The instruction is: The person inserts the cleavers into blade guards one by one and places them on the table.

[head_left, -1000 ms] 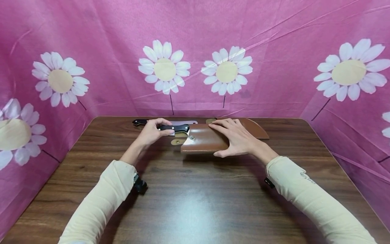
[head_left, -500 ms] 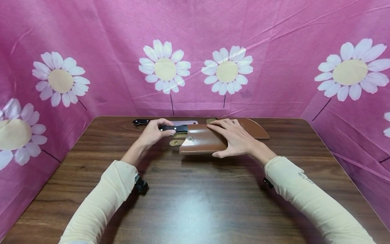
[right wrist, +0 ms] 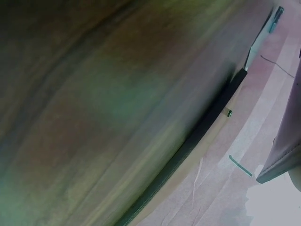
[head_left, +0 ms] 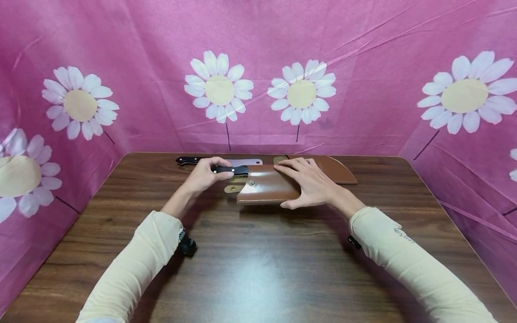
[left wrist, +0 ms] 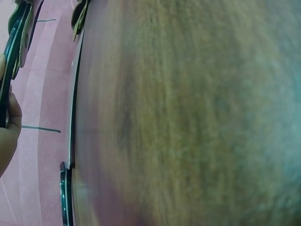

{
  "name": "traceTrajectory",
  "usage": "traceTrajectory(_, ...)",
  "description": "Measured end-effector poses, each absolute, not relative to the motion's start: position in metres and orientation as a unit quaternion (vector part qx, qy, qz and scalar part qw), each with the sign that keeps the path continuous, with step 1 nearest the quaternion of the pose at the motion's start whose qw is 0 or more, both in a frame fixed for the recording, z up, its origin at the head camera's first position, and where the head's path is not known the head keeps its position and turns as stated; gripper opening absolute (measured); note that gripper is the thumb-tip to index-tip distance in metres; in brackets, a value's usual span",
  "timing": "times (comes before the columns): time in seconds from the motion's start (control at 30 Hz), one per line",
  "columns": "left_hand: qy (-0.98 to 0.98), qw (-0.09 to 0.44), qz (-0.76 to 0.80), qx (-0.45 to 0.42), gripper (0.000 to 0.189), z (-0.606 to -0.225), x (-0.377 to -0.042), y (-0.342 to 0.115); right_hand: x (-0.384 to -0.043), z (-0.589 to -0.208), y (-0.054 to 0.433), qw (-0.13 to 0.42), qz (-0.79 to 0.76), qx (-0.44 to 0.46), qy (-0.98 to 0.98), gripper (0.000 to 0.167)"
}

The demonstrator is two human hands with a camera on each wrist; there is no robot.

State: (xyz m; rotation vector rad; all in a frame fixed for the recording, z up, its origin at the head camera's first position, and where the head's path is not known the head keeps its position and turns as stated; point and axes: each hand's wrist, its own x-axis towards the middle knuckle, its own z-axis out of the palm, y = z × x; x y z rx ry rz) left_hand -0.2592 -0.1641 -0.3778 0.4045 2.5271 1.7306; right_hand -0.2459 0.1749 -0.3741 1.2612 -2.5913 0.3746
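My left hand (head_left: 202,176) pinches the black riveted handle (head_left: 241,170) of a knife between thumb and fingers. The blade is hidden inside a brown leather sheath (head_left: 264,184), whose strap with a snap (head_left: 232,189) sticks out to the left. Spread over the sheath's right part, my right hand (head_left: 313,183) holds it, thumb at the near edge and fingertips at the far edge. A shadow beneath shows the sheath raised off the table. In the left wrist view the dark handle (left wrist: 13,52) and part of my hand (left wrist: 10,136) appear; the right wrist view catches a sheath corner (right wrist: 282,155).
Behind my left hand lies a second knife with a black handle (head_left: 187,160) and pale blade (head_left: 247,162). A second brown sheath (head_left: 341,172) lies behind my right hand. Both rest near the back edge of the wooden table (head_left: 258,260), before a pink flowered cloth (head_left: 258,40).
The sheath has shifted slightly left while the handle has moved a little right, so less of the knife shows outside the sheath. In the last half second there is hardly any movement.
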Motion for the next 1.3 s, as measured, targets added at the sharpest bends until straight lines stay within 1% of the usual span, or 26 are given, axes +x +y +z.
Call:
traceTrajectory(0.4, 0.824, 0.044, 0.549, 0.134, 0.027, -0.389, -0.262, -0.163, -0.242, -0.385, 0.175, 0.068, 0.122, 0.421, -0.896, 0.106)
traceTrajectory(0.77, 0.85, 0.064, 0.506, 0.134, 0.028, -0.395, -0.263, -0.161, -0.241, -0.395, 0.173, 0.043, 0.117, 0.416, -0.901, 0.106)
traceTrajectory(1.3, 0.862, 0.093, 0.475, 0.153, 0.022, -0.4, -0.265, -0.164, -0.24, -0.402, 0.167, -0.011, 0.098, 0.401, -0.911, 0.109)
